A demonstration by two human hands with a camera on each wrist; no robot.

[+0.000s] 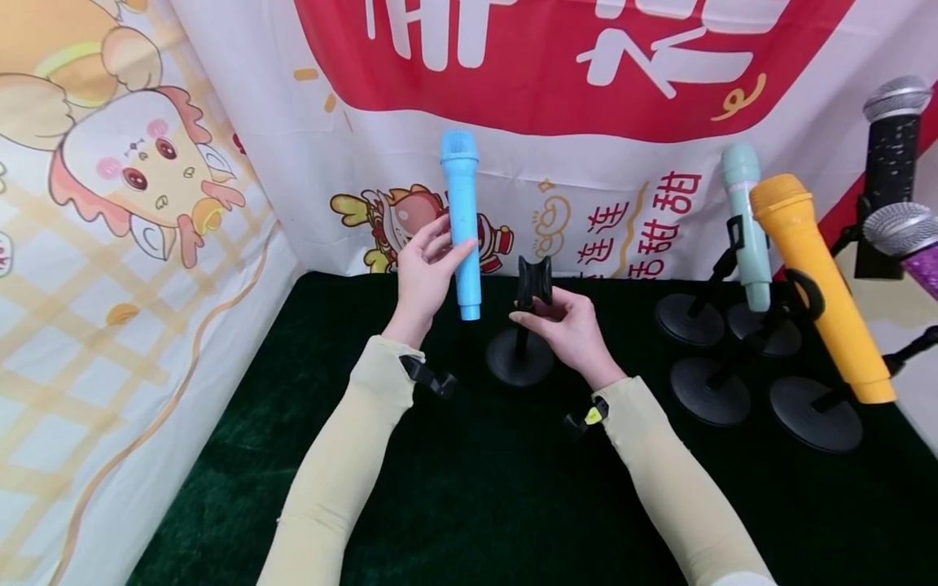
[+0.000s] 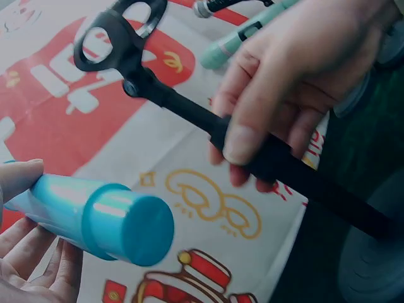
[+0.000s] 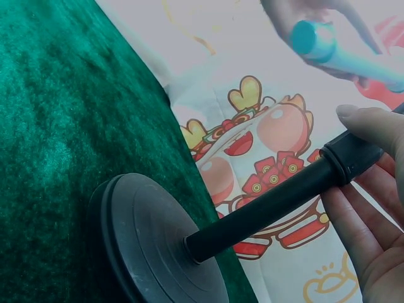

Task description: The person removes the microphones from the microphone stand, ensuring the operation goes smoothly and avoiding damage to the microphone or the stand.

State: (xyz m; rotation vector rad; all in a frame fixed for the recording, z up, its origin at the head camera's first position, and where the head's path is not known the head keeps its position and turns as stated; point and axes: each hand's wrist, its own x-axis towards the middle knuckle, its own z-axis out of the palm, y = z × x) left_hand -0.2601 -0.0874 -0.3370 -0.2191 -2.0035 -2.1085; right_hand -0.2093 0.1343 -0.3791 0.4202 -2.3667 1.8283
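Observation:
A light blue microphone [image 1: 462, 236] stands nearly upright in my left hand [image 1: 427, 273], its mesh head up and its butt end down. Fingers and thumb grip it around the middle of the handle. To its right, my right hand [image 1: 567, 325] pinches the post of a black microphone stand [image 1: 521, 358] just below its clip. In the left wrist view the stand's clip [image 2: 110, 47] shows two rings and holds nothing. The round base [image 3: 161, 246] fills the lower part of the right wrist view. Microphone and stand are a short way apart.
At the right stand several more microphone stands [image 1: 709, 391]. They carry a mint green microphone [image 1: 749, 228], an orange microphone [image 1: 824, 285], a black one [image 1: 890, 163] and a purple one [image 1: 923, 260]. A dark green cloth [image 1: 469, 505] covers the table; a printed sheet [image 1: 528, 146] hangs behind.

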